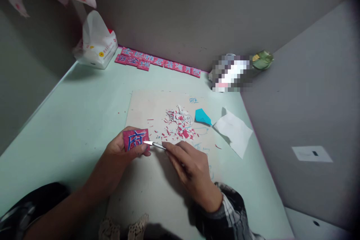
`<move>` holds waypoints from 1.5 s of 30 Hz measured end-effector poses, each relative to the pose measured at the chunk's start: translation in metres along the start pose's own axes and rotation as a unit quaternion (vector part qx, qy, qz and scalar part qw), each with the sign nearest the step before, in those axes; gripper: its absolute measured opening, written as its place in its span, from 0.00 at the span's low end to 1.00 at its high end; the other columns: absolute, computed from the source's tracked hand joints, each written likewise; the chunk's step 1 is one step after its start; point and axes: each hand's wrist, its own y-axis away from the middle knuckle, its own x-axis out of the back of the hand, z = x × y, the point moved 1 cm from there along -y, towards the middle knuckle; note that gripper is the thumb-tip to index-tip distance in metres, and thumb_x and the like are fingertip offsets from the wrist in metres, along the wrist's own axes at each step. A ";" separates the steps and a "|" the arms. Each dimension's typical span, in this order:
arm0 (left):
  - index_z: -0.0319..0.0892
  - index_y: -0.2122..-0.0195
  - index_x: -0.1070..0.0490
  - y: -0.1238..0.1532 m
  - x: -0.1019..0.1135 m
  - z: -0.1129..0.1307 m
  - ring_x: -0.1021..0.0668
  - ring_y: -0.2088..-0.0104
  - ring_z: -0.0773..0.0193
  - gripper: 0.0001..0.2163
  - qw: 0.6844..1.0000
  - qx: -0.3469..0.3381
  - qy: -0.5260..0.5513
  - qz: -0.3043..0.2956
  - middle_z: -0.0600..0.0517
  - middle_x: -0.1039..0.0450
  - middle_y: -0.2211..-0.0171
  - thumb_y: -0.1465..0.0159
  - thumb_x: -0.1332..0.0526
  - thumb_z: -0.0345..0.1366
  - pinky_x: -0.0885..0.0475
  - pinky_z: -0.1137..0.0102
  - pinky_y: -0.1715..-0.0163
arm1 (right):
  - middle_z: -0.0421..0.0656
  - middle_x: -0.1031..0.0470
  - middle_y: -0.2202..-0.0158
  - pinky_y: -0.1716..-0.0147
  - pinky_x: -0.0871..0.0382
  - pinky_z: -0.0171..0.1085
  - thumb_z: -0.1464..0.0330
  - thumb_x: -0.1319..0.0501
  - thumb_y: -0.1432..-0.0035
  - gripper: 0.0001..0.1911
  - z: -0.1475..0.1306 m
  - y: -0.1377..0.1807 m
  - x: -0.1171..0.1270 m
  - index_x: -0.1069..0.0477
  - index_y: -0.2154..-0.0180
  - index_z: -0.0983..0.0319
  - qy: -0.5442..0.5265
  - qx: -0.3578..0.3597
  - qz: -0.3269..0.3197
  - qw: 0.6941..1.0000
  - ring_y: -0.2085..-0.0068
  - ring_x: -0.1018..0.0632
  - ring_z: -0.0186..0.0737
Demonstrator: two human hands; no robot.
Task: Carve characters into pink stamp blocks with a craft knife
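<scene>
My left hand (pixel 119 153) is closed on a small square red tile (pixel 136 140) that bears a blue and white carved character. A craft knife (pixel 159 145) with a silver handle is pinched in my right hand (pixel 189 167), and its pale blade tip meets the tile's right side. Both hands are above a beige board (pixel 157 99). Just beyond them lies a pile of red and white shavings (pixel 180 122). Part of the knife's handle is hidden by my fingers.
Rows of red character tiles (pixel 157 61) line the back edge. A tissue pack (pixel 99 50) stands back left, a green pouch (pixel 263 60) back right. A blue paper piece (pixel 202 116) and white paper (pixel 234 129) lie right. Grey walls enclose the pale green table (pixel 92 97).
</scene>
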 end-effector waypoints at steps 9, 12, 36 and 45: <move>0.46 0.59 0.28 -0.001 0.002 -0.004 0.20 0.70 0.65 0.20 1.000 -0.012 -0.013 0.001 0.59 0.21 0.72 0.47 0.23 0.47 0.26 0.72 0.63 | 0.42 0.26 0.71 0.75 0.37 0.36 0.70 0.47 0.23 0.15 -0.001 0.000 -0.001 0.22 0.47 0.64 0.059 0.012 0.000 0.998 0.72 0.27 0.36; 0.47 0.60 0.27 -0.002 0.003 -0.006 0.21 0.70 0.65 0.19 0.999 -0.017 -0.029 0.007 0.59 0.21 0.73 0.46 0.24 0.48 0.26 0.72 0.63 | 0.42 0.26 0.71 0.75 0.38 0.36 0.69 0.48 0.22 0.16 -0.002 0.000 0.000 0.22 0.48 0.63 0.067 0.014 -0.002 0.998 0.72 0.27 0.37; 0.49 0.44 0.25 -0.001 0.002 -0.011 0.17 0.46 0.54 0.26 0.993 0.050 0.076 -0.075 0.49 0.17 0.46 0.43 0.24 0.43 0.24 0.63 0.41 | 0.43 0.24 0.68 0.74 0.34 0.36 0.72 0.45 0.25 0.14 0.002 0.001 0.000 0.25 0.45 0.64 0.025 -0.012 0.038 0.999 0.70 0.25 0.37; 0.44 0.42 0.23 0.001 0.003 -0.002 0.29 0.32 0.44 0.22 0.980 0.019 0.130 -0.150 0.43 0.23 0.38 0.37 0.30 0.39 0.35 0.54 0.29 | 0.45 0.24 0.64 0.70 0.30 0.37 0.78 0.46 0.28 0.21 0.008 0.001 -0.002 0.31 0.37 0.61 -0.013 -0.053 0.052 0.997 0.68 0.25 0.38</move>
